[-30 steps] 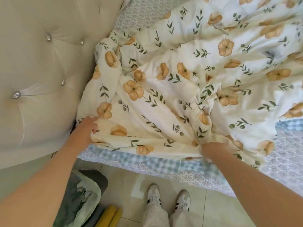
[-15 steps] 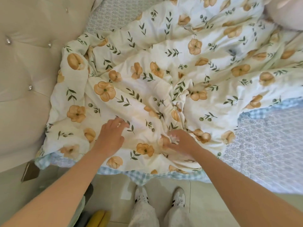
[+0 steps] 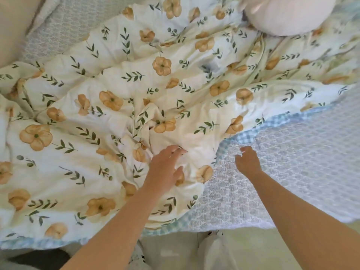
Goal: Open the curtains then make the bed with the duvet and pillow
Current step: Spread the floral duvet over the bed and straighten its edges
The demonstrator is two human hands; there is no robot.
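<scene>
Spreading the duvet [image 3: 136, 84]: left hand [image 3: 165, 168] rests spread on it, right hand [image 3: 247, 162] hovers loosely curled, empty; next, likely grip its edge.

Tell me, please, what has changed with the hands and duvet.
The right hand let go of the duvet and moved right, over the uncovered sheet. The left hand released the edge and shifted right, now spread on the duvet. The duvet stays crumpled.
</scene>
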